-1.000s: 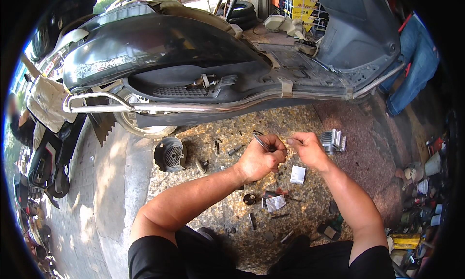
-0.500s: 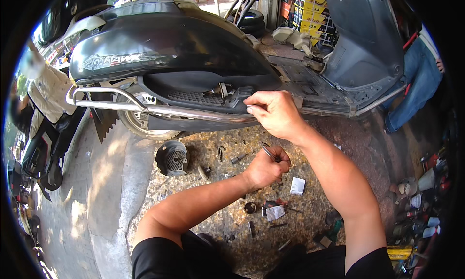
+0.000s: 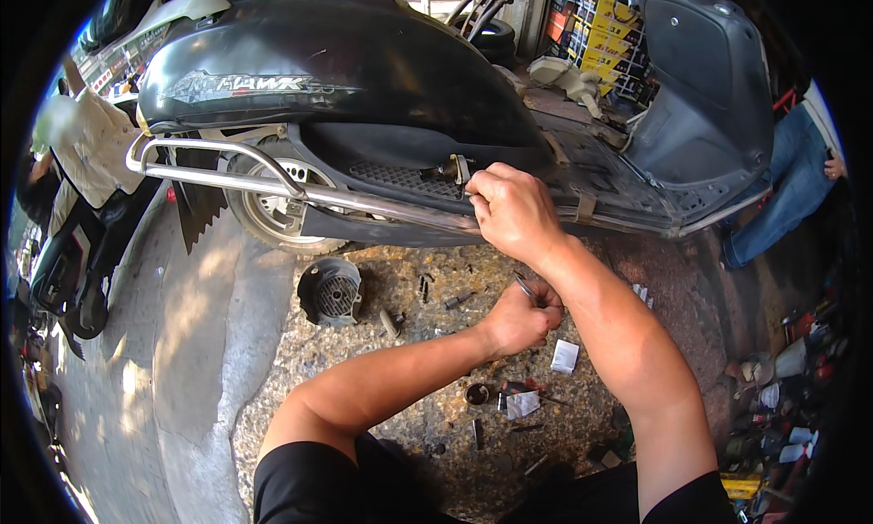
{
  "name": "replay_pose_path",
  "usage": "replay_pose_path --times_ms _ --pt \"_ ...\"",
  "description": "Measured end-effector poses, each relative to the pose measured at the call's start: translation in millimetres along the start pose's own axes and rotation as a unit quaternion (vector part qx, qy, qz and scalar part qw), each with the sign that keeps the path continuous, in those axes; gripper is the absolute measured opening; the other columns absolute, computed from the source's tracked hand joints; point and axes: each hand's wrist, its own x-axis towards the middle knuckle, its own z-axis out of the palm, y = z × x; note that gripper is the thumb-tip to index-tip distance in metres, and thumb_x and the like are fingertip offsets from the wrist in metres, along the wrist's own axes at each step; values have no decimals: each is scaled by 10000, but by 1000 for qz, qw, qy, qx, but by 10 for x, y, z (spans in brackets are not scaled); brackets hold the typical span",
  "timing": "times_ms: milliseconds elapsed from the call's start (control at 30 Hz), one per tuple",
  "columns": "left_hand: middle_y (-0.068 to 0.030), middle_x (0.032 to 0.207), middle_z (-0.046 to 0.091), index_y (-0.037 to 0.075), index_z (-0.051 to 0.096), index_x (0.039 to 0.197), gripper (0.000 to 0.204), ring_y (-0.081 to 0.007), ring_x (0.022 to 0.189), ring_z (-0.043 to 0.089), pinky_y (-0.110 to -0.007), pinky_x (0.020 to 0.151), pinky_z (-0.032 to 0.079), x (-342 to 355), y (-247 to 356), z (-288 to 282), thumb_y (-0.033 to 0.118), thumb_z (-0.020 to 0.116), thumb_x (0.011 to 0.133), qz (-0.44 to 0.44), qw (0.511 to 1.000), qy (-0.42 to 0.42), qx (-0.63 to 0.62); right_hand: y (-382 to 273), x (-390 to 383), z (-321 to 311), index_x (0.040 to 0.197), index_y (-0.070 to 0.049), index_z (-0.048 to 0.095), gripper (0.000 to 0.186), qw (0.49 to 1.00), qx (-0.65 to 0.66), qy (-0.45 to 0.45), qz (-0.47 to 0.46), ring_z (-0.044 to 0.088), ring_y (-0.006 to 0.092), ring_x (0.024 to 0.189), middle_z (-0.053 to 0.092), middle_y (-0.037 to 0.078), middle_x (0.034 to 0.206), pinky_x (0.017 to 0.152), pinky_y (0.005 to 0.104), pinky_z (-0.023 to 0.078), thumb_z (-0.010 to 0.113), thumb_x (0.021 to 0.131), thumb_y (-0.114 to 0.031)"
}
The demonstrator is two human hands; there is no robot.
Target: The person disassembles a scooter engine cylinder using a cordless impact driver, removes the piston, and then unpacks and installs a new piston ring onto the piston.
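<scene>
My right hand (image 3: 518, 210) is closed in a pinch over the scooter's side footrest (image 3: 391, 176). Its fingertips are right up against a small metal part (image 3: 447, 171) with a dark body and a pale flange, lying on that footrest. Whatever the pinch holds is hidden by the fingers. Lower down, my left hand (image 3: 526, 326) is wrapped round a slim metal tool (image 3: 524, 285), whose shiny end sticks up past the thumb; its kind cannot be made out. The dark scooter (image 3: 355, 60) stands side-on before me, with a chrome side rail (image 3: 382, 210) along its flank.
On the stained ground lie a round black fan cover (image 3: 329, 292), a small socket-like piece (image 3: 459, 299), a white packet (image 3: 565, 356) and a small dark cup (image 3: 476, 394). Assorted clutter (image 3: 791, 387) lines the right. A person in jeans (image 3: 800, 178) stands at far right; another motorbike (image 3: 82, 278) is at left.
My right hand's pinched fingertips have closed the gap to the metal part on the footrest. The left hand keeps its hold on the slim tool. The whole view has shifted slightly.
</scene>
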Motion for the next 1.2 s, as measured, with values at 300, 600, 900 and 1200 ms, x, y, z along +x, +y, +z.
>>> replay_pose_path --times_ms 300,600,900,1200 --pt "-23 682 561 12 563 823 51 -107 517 519 -264 464 462 16 -9 -19 34 606 809 8 1000 16 10 -26 -50 -135 886 -29 679 137 997 64 33 8 646 347 768 644 140 860 674 420 523 716 754 -28" --pt "-39 658 578 14 580 825 40 -122 507 538 -276 431 445 -26 52 -1 25 608 799 38 997 62 8 251 -927 -688 833 41 637 46 961 220 -52 158 553 77 623 625 58 733 550 245 435 669 839 9" --pt "-62 778 616 8 577 922 85 -117 615 590 -257 541 519 -6 89 192 59 617 865 24 997 70 10 447 -1562 -810 986 16 637 127 833 429 -142 319 546 64 600 605 14 735 500 221 426 619 934 -99" --pt "-74 776 625 21 600 908 67 -133 609 564 -299 578 516 183 125 482 86 618 907 43 996 81 18 564 -1782 -1004 908 18 618 81 831 420 -113 347 579 63 563 623 26 721 457 199 446 619 923 -61"
